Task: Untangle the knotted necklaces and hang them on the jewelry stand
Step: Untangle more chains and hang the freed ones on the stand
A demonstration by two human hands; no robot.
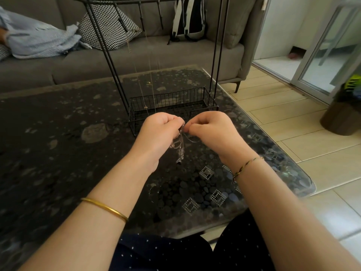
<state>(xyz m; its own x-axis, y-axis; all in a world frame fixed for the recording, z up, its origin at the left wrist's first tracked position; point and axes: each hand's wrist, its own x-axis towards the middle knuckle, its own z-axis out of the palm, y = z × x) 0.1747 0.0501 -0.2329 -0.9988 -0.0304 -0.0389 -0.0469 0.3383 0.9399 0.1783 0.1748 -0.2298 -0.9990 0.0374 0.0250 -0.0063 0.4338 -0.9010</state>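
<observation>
**Above the table's near edge, two hands work a knot of chains**

Just in front of the stand's basket, above the table, the left hand (158, 130) and right hand (211, 128) sit close together, fingers curled, each pinching the top of a tangle of necklaces (179, 145). The thin, silvery chains droop in loose loops between the wrists.

A plain gold bangle (105, 209) circles the left forearm, and a braided cord bracelet (246, 167) the right wrist.

The jewelry stand (109, 55) is thin black metal rod with a row of hooks along its top bar. A few fine chains (150, 71) hang straight down from them. At its foot is a black wire basket (175, 100); whether anything lies in it cannot be told.

The table (58, 143) is dark and glossy with a pebble pattern and a rounded right corner. Beyond its far edge stands a grey fabric sofa (156, 55) with a houndstooth cushion (109, 26) and a backpack (189, 18). Pale floor tiles (293, 133) lie to the right.
</observation>
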